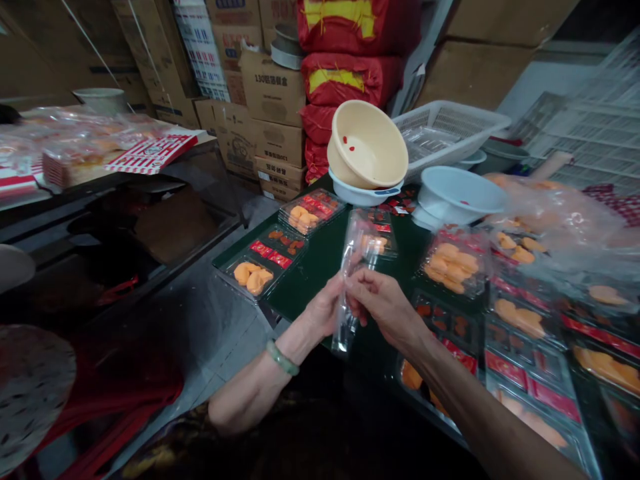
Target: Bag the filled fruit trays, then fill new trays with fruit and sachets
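Note:
Upright in front of me is a thin, clear plastic piece, seen nearly edge-on; I cannot tell if it is a lid or a bag. My left hand, with a green bangle on the wrist, grips its near side. The fingers of my right hand are closed in a pinch on its other side. Just behind it lies a clear tray with orange pieces. To the left, another compartment tray holds orange pieces, red packets and small reddish bits, beside a similar tray.
More filled trays cover the right of the dark green table. A cream basin, blue basins and a white basket stand at the back. At left are a second table with wrapped packs and a red stool.

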`<state>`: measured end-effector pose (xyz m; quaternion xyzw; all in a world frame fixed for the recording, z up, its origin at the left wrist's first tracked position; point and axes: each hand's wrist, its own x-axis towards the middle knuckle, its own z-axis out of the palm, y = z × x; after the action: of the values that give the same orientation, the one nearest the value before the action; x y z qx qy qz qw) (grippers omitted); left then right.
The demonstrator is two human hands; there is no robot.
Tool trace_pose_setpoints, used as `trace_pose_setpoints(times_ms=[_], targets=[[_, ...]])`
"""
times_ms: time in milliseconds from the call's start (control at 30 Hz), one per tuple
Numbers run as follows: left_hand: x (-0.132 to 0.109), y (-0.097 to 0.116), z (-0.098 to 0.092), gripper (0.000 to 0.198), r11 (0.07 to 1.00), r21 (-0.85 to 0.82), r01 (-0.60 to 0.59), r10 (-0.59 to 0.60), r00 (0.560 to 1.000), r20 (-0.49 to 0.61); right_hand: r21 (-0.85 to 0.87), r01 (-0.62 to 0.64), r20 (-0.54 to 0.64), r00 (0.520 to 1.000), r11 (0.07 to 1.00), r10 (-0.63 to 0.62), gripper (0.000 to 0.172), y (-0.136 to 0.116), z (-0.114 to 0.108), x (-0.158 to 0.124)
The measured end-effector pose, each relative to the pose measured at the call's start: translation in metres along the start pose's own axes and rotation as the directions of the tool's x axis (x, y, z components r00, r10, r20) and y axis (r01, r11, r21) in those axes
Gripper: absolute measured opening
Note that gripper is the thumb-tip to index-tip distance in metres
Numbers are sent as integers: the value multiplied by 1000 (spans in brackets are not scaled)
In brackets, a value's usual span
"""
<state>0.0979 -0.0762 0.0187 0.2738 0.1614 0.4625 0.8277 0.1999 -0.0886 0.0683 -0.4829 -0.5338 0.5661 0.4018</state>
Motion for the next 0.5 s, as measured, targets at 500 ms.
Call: trace_pose_setpoints(times_ms=[500], targets=[[20, -9, 69, 77, 833, 553, 29, -72, 996, 57, -79, 376, -359, 853, 923, -378, 19, -68, -99, -85]])
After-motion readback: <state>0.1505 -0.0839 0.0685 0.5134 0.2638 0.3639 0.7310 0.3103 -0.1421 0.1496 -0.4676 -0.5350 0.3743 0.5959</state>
